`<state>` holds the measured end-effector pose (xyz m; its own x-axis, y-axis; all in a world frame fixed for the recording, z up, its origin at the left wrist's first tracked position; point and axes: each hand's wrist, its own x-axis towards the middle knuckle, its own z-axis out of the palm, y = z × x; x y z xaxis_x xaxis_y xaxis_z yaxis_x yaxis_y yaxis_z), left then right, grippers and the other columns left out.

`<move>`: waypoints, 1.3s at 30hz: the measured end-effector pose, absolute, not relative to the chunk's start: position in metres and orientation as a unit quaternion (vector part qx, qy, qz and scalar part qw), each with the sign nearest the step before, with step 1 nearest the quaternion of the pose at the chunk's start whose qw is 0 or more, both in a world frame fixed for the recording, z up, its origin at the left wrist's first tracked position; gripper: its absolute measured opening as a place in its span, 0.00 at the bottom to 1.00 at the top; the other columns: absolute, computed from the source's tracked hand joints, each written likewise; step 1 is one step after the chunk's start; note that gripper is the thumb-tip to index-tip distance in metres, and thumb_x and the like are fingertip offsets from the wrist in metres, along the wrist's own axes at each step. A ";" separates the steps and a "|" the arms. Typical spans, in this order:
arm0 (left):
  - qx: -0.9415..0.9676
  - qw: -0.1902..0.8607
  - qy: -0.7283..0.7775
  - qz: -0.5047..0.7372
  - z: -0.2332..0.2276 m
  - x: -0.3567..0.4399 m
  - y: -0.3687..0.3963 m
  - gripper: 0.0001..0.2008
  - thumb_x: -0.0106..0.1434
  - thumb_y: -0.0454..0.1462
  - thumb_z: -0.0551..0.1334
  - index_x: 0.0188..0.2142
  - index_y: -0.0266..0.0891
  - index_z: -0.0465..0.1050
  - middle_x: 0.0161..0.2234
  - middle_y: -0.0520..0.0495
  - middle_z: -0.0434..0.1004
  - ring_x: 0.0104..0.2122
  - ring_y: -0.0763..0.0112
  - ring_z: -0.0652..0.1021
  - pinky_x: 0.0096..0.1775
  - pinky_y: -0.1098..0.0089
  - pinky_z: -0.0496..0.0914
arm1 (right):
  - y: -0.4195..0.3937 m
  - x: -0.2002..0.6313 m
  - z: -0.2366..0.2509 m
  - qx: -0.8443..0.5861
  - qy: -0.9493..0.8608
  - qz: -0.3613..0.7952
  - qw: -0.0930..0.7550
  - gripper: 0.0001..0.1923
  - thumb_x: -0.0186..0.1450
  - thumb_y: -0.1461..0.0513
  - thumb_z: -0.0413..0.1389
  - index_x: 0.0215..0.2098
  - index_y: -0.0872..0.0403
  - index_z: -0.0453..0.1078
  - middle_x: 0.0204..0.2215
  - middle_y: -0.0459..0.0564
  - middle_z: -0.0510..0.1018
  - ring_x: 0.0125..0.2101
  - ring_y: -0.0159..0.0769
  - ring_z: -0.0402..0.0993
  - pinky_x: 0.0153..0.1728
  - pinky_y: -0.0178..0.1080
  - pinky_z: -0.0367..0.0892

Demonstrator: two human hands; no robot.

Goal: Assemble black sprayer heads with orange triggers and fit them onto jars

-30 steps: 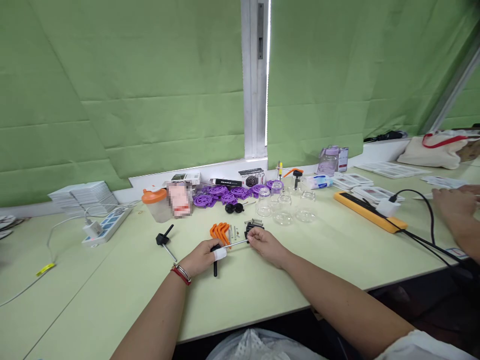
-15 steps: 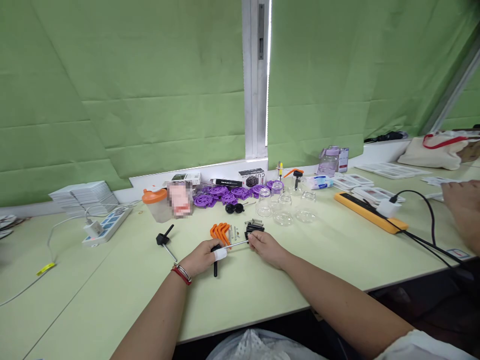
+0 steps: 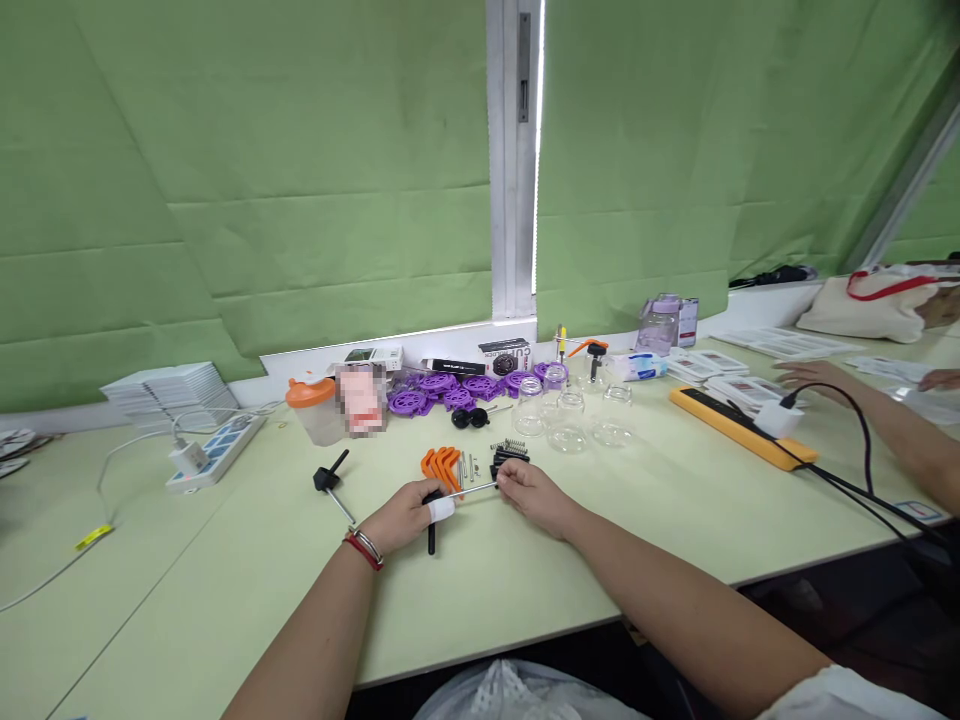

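At the left of the frame a white power strip (image 3: 214, 452) lies on the surface (image 3: 660, 510), well apart from my work, and a spare black T-handled rod (image 3: 332, 482) rests just left of my wrist. Below centre, my left hand (image 3: 405, 515) is curled around the black handle (image 3: 430, 530) of a second piece, its bandaged finger (image 3: 441, 508) lying against the thin metal rod (image 3: 472, 491) that runs rightward from it. My right hand (image 3: 529, 492) pinches the rod's far end between thumb and fingertips, right beside the little black springs and screws (image 3: 508, 454). The orange brackets (image 3: 441, 464) sit just behind the rod. To do this well, I judge I should keep the handle steady, keep the rod level, and grip lightly so it doesn't bend or slip. Further right stand clear glass jars (image 3: 568, 418); at the frame's right edge another person's hand (image 3: 814, 378) hovers near a yellow strip (image 3: 739, 425).
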<state>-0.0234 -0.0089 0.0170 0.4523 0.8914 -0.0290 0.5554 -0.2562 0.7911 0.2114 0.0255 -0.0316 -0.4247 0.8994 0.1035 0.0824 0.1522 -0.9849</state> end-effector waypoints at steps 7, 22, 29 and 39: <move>0.763 0.386 0.470 0.221 0.014 -0.025 -0.007 0.16 0.60 0.48 0.56 0.32 0.36 0.67 0.27 0.54 0.61 0.27 0.74 0.62 0.29 0.73 0.59 | 0.030 0.211 -0.039 -0.389 -0.669 0.509 0.377 0.20 0.64 0.47 0.47 0.26 0.54 0.60 0.20 0.43 0.64 0.20 0.26 0.54 0.22 0.32 0.51; 0.764 0.378 0.473 0.223 0.014 -0.026 -0.007 0.17 0.60 0.49 0.56 0.32 0.35 0.68 0.27 0.53 0.62 0.27 0.73 0.63 0.30 0.73 0.60 | 0.023 0.211 -0.026 -0.373 -0.650 0.537 0.387 0.10 0.60 0.56 0.54 0.30 0.53 0.60 0.22 0.41 0.63 0.21 0.27 0.55 0.23 0.32 0.51; 0.763 0.380 0.473 0.221 0.015 -0.025 -0.008 0.17 0.60 0.49 0.56 0.32 0.36 0.67 0.26 0.53 0.62 0.26 0.74 0.62 0.29 0.74 0.59 | 0.028 0.212 -0.036 -0.390 -0.674 0.509 0.366 0.16 0.64 0.50 0.48 0.27 0.53 0.60 0.21 0.42 0.65 0.20 0.27 0.53 0.22 0.33 0.50; 0.754 0.380 0.487 0.222 0.019 -0.023 -0.011 0.19 0.59 0.51 0.56 0.32 0.36 0.68 0.25 0.53 0.62 0.26 0.73 0.62 0.28 0.73 0.59 | 0.022 0.212 -0.028 -0.369 -0.644 0.537 0.399 0.12 0.60 0.52 0.54 0.33 0.52 0.61 0.22 0.41 0.63 0.22 0.27 0.56 0.24 0.33 0.52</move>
